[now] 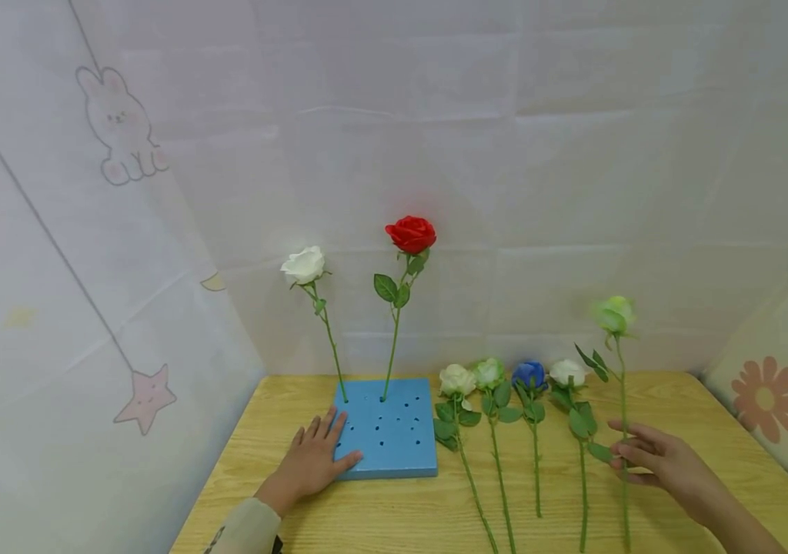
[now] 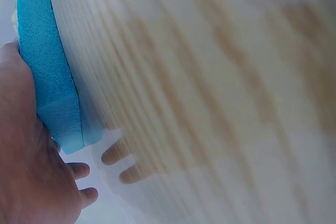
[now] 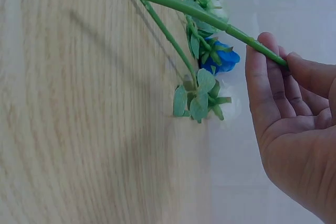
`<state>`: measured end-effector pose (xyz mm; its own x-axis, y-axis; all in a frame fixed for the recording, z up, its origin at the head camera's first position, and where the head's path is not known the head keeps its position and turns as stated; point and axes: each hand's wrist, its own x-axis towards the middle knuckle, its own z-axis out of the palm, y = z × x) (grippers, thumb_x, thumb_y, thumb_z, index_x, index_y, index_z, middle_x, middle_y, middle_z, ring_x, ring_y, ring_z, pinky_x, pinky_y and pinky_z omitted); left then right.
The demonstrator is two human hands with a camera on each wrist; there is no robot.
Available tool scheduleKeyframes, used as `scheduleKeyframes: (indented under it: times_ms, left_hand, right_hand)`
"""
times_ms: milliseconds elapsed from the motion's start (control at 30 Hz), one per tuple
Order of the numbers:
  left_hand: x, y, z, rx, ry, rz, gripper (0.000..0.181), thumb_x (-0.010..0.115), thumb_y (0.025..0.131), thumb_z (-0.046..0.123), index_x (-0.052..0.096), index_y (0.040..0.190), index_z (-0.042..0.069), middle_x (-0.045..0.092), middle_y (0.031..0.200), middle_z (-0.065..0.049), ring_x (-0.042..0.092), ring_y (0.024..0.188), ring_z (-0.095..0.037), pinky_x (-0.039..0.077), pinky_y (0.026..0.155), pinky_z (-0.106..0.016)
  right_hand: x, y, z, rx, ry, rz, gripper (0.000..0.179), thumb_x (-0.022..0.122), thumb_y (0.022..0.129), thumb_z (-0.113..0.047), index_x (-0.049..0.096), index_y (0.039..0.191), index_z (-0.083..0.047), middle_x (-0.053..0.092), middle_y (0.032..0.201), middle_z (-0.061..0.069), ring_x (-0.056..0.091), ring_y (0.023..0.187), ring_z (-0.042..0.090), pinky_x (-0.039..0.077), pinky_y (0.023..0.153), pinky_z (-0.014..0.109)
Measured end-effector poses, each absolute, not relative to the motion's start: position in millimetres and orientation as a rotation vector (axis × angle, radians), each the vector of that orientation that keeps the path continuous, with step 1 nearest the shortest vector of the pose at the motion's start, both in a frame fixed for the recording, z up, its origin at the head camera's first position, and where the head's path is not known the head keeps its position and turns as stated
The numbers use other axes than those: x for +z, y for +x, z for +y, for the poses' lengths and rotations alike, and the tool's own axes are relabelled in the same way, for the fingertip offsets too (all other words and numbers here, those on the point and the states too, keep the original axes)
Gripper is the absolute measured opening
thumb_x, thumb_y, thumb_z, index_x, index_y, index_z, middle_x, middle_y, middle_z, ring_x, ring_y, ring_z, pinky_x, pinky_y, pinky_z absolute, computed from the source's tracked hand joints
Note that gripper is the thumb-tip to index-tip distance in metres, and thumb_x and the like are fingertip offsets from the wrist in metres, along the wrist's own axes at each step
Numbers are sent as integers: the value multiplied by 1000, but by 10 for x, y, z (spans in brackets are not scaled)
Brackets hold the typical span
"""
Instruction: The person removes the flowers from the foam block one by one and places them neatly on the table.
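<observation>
A blue foam block with small holes lies on the table. My left hand rests at its left edge, fingers spread, thumb on its top; the left wrist view shows that hand against the block's side. A white rose and a red rose stand in holes at the back of the block. My right hand pinches the stem of a light green rose, its bloom raised. In the right wrist view, thumb and fingers grip that green stem, its cut end off the table.
To the block's right lie a cream rose, a green-white rose, a blue rose and a white rose, stems toward me. A white curtain hangs behind the wooden table.
</observation>
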<state>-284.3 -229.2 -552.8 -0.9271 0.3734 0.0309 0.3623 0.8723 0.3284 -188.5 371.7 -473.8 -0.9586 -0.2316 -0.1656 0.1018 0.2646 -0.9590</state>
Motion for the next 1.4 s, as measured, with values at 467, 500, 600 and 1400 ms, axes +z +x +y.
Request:
scheduleKeyframes:
  times_ms: [467, 500, 600, 1400]
  left_hand:
    - [-5515, -2843, -2284, 481, 580, 3004, 93, 41, 96, 75, 24, 163, 14, 14, 169, -15, 23, 149, -50, 18, 113, -72]
    - [-5519, -2842, -2287, 488, 587, 3006, 92, 42, 96, 74, 24, 163, 13, 15, 169, -16, 23, 148, -51, 18, 113, -73]
    - [-5531, -2846, -2295, 504, 604, 3006, 92, 43, 97, 72, 25, 162, 11, 16, 168, -18, 23, 147, -53, 18, 112, -74]
    - [-5558, -2873, -2300, 503, 577, 2984, 94, 40, 95, 76, 21, 164, 15, 12, 170, -14, 21, 149, -50, 17, 113, -73]
  right_hand:
    - [-4904, -1851, 3956, -1743, -112, 2125, 73, 52, 108, -21, 10, 158, 9, 69, 123, 13, 69, 111, 29, 57, 91, 39]
    - [-4919, -1847, 3969, -1738, -102, 2123, 73, 53, 108, -22, 10, 158, 9, 69, 123, 13, 69, 112, 28, 57, 91, 39]
    - [-4967, -1833, 4006, -1734, -68, 2115, 74, 53, 107, -23, 10, 159, 8, 68, 124, 12, 68, 112, 28, 57, 90, 39]
    - [-5232, -1862, 4164, -1739, -86, 2003, 71, 49, 108, -15, 4, 152, 19, 70, 117, 8, 70, 107, 25, 57, 89, 40]
